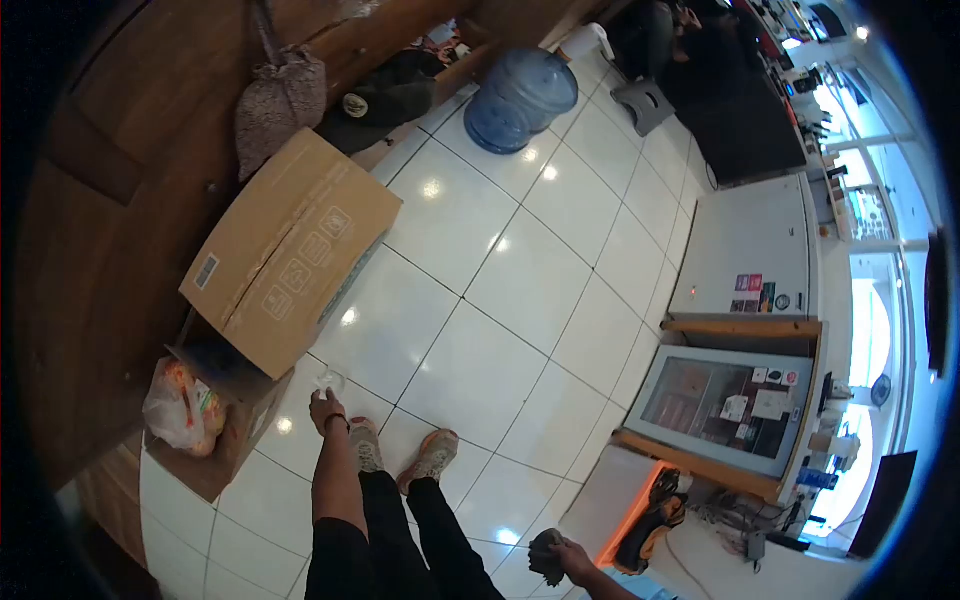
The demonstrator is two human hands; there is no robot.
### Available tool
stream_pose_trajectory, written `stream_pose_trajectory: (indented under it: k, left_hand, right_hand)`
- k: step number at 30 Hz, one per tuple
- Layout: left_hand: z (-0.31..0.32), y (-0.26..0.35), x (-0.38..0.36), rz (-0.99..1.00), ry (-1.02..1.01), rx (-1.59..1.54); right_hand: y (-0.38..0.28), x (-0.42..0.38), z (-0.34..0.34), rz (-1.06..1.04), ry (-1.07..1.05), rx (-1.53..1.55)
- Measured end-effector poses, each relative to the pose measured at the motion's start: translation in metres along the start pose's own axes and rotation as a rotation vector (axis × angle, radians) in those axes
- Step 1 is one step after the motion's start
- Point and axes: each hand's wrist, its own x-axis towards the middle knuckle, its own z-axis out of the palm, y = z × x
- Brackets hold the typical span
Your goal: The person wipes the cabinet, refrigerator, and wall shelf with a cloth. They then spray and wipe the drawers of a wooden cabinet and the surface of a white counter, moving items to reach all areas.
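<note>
In the head view, my left hand (325,411) is closed around a small clear, see-through item (329,380), perhaps plastic, whose exact kind I cannot make out. It hangs over the white tiles, just below the corner of a cardboard box (300,225). At the lower right my right hand (573,563) grips a dark grey, ragged-edged bundle (545,556) that looks like folded cloth. My two shoes (432,455) stand on the floor between the hands.
A plastic bag of orange items (187,410) sits in an open carton on the left. Farther off lie a blue water jug (520,100) and a grey step stool (642,105). A white chest freezer (750,250) and glass-door fridge (715,405) line the right side.
</note>
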Motion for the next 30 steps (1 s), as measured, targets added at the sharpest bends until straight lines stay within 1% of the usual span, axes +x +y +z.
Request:
stream_pose_trajectory:
  k: [1,2,5,6,7,9,10,11,12,13,14,15,16,17,18,19,21,22,23,24,25,26,27,28,29,30]
  left_hand:
    - [0.000,0.000,0.002,-0.032,0.035,0.000]
    - [-0.017,0.023,-0.017,-0.076,0.048,0.034]
    - [0.002,0.011,0.011,-0.011,0.014,0.178]
    - [0.018,-0.002,0.026,0.088,0.076,0.229]
    - [0.016,-0.003,0.017,0.112,0.068,0.234]
    - [-0.005,0.010,-0.014,0.171,0.065,0.240]
    - [-0.026,0.027,-0.047,0.097,0.042,0.182]
    - [-0.024,0.018,-0.055,0.066,0.018,0.171]
    - [-0.030,0.014,-0.081,0.166,0.090,0.177]
    - [-0.038,0.009,-0.104,0.259,0.117,0.281]
    - [-0.041,0.004,-0.127,0.330,0.208,0.264]
    - [-0.057,0.006,-0.154,0.359,0.142,0.248]
    - [-0.063,0.003,-0.177,0.427,0.174,0.233]
    - [-0.084,0.012,-0.213,0.486,0.172,0.140]
    - [-0.105,0.028,-0.246,0.455,0.086,0.173]
    - [-0.135,0.048,-0.286,0.504,0.024,0.078]
    - [-0.166,0.065,-0.326,0.671,-0.053,0.025]
    - [-0.176,0.076,-0.343,0.725,-0.103,0.027]
    - [-0.193,0.092,-0.368,0.877,-0.057,0.073]
    - [-0.204,0.107,-0.386,0.979,-0.093,0.053]
    - [-0.220,0.130,-0.408,1.080,-0.133,0.041]
    - [-0.232,0.151,-0.426,1.114,-0.225,0.049]
    - [-0.240,0.174,-0.444,1.141,-0.318,0.063]
    - [-0.245,0.197,-0.464,1.163,-0.411,0.077]
    - [-0.251,0.219,-0.489,1.234,-0.437,0.108]
    - [-0.261,0.241,-0.518,1.300,-0.462,0.137]
  right_hand:
    - [-0.016,-0.011,0.009,0.061,0.034,-0.071]
    - [-0.012,-0.007,0.007,0.026,0.027,-0.045]
    - [-0.012,0.001,0.004,-0.032,0.051,-0.034]
    - [-0.011,0.002,0.004,-0.046,0.065,-0.037]
    - [-0.006,0.003,0.002,-0.047,0.055,-0.010]
    - [0.007,0.005,-0.002,-0.062,0.026,0.053]
    - [0.011,-0.002,0.000,-0.038,0.029,0.067]
    - [0.014,-0.010,0.003,-0.020,0.028,0.083]
    - [0.015,-0.017,0.008,-0.009,0.021,0.102]
    - [0.015,-0.021,0.010,-0.032,0.024,0.027]
    - [0.022,-0.022,0.005,-0.052,0.038,-0.041]
    - [0.029,-0.036,0.003,-0.070,0.060,-0.098]
    - [0.024,-0.054,0.004,-0.083,0.070,-0.065]
    - [0.002,-0.088,0.014,-0.151,0.136,0.026]
    - [-0.006,-0.103,0.008,-0.198,0.125,0.061]
    - [-0.006,-0.118,-0.003,-0.232,0.113,0.096]
    - [-0.017,-0.153,-0.014,-0.329,0.252,0.151]
    - [-0.026,-0.179,-0.023,-0.367,0.227,0.212]
    - [-0.022,-0.180,-0.033,-0.453,0.327,0.222]
    - [-0.017,-0.180,-0.044,-0.502,0.390,0.216]
    - [-0.012,-0.169,-0.054,-0.473,0.456,0.264]
    - [-0.012,-0.170,-0.062,-0.529,0.502,0.303]
    - [-0.009,-0.169,-0.070,-0.497,0.529,0.397]
    - [-0.010,-0.171,-0.073,-0.540,0.507,0.554]
    - [-0.014,-0.171,-0.079,-0.584,0.484,0.706]
    - [-0.022,-0.173,-0.084,-0.569,0.495,0.739]
